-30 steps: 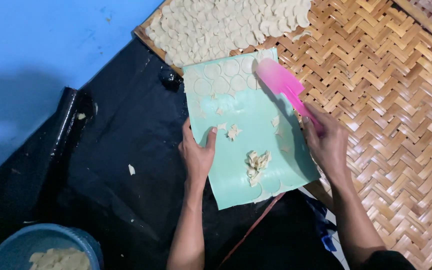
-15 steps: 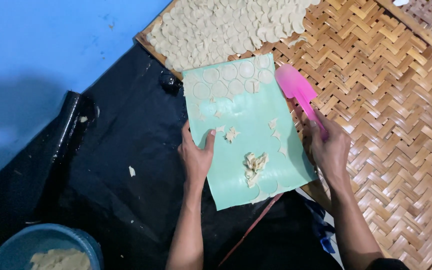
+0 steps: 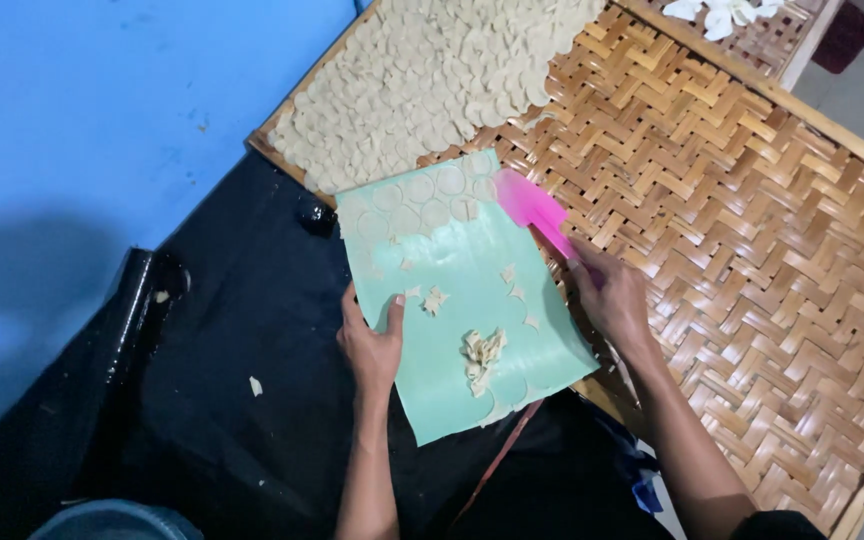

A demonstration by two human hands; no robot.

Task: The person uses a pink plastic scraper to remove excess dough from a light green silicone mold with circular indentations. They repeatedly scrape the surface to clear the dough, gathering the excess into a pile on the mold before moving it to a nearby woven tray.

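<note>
A pale green mat (image 3: 472, 290) lies across the edge of a woven bamboo tray (image 3: 752, 250). Thin round dough discs (image 3: 432, 195) cover the mat's far end, and a heap of dough scraps (image 3: 482, 355) sits near its middle. My left hand (image 3: 372, 340) grips the mat's left edge, thumb on top. My right hand (image 3: 612, 300) holds a pink spatula (image 3: 532, 208) whose blade points at the discs at the mat's far right corner.
Several pale dough discs (image 3: 432, 80) fill the tray's far left part. Black plastic sheeting (image 3: 222, 380) covers the floor on the left beside a blue surface (image 3: 92, 120). A grey-blue bowl rim (image 3: 117, 520) shows at the bottom left.
The mat and both hands have shifted away from me toward the tray's far end. The spatula has swung from over the mat's right side to its far right corner.
</note>
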